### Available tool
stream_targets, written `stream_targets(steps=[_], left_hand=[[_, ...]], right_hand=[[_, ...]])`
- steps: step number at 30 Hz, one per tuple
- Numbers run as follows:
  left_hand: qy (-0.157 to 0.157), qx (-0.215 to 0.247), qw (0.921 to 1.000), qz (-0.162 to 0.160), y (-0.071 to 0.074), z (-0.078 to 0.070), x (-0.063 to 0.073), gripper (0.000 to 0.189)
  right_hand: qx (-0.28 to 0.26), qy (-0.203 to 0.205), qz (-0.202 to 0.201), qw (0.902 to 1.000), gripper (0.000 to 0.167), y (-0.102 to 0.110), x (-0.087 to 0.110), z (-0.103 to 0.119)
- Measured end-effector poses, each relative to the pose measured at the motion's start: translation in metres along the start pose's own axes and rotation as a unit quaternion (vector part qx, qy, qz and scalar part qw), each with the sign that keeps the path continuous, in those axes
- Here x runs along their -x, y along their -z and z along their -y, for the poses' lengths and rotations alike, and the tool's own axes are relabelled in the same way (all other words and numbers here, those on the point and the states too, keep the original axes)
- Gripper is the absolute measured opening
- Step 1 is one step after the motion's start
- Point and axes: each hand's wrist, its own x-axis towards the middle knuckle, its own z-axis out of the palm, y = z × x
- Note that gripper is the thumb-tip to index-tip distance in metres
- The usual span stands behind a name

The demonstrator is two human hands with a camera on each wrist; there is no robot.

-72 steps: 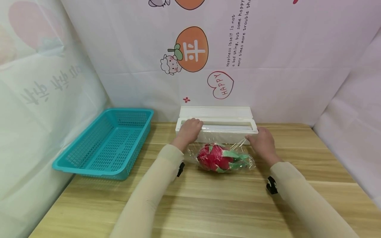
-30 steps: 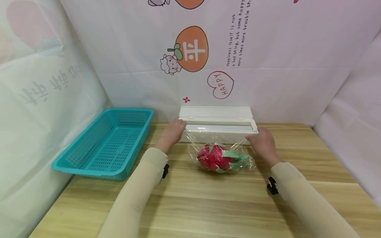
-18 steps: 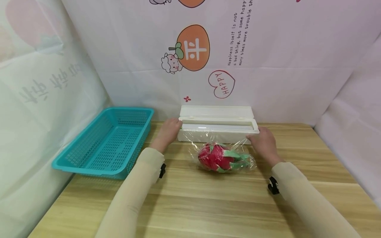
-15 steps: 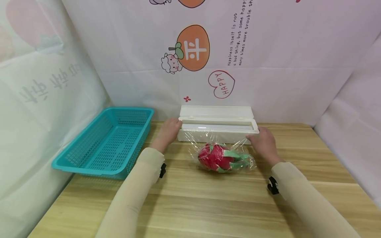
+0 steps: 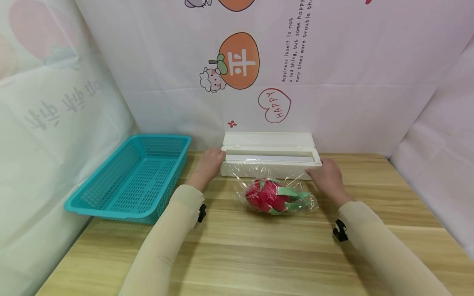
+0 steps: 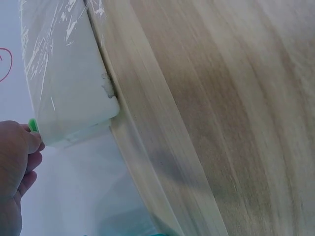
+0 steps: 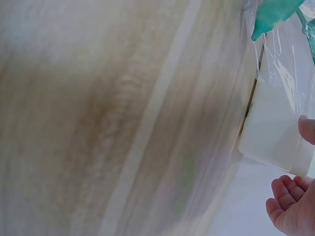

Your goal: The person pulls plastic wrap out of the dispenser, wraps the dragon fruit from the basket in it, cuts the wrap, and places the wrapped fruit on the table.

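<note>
A white cling film dispenser (image 5: 266, 169) lies lengthwise against the back cloth with its lid raised. Clear film (image 5: 240, 183) runs from its front edge down over a red and green dragon fruit (image 5: 268, 196). At the dispenser's left end, my left hand (image 5: 209, 164) pinches a small green slide cutter (image 6: 33, 125), mostly hidden by the fingers in the head view. My right hand (image 5: 327, 179) grips the right end, thumb on the front face (image 7: 275, 118) and fingers bent around the end.
To the left stands a turquoise plastic basket (image 5: 155, 218) with perforated walls. Printed white cloth (image 5: 352, 115) closes off the back and both sides of the wooden table (image 5: 277, 255).
My left hand has slid leftwards along the front edge of the dispenser to its left end, then stayed there. My right hand and the dragon fruit keep their places.
</note>
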Motion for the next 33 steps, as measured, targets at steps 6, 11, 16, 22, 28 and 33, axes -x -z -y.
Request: stream_targets(steps=[6,11,16,22,28,33], left_hand=[[0.004,0.008,1.0,-0.001,0.0001,0.0004,0.0007,0.023],[0.006,0.01,0.9999,-0.002,-0.0006,0.001,0.0011,0.024],[0.004,0.011,0.9999,-0.009,-0.0008,0.0015,0.0021,0.024],[0.002,0.018,0.9996,-0.024,0.0006,0.0013,0.0032,0.026],[-0.02,0.034,0.9977,-0.056,0.0021,-0.0002,0.0041,0.022],[-0.052,0.044,0.9937,-0.089,0.006,-0.0041,0.0062,0.009]], right_hand=[[0.002,0.005,0.001,1.0,0.067,0.0001,0.0003,0.0005],[0.002,0.005,0.001,1.0,0.067,0.0005,0.0009,0.0007],[-0.001,0.01,-0.001,1.0,0.065,0.0015,0.0019,0.0021],[0.01,0.017,0.001,0.9998,0.067,0.0028,0.0032,0.0039],[0.016,0.022,-0.004,0.9996,0.069,0.0029,0.0035,0.0065],[0.026,0.025,-0.008,0.9993,0.071,0.0033,0.0027,0.0068]])
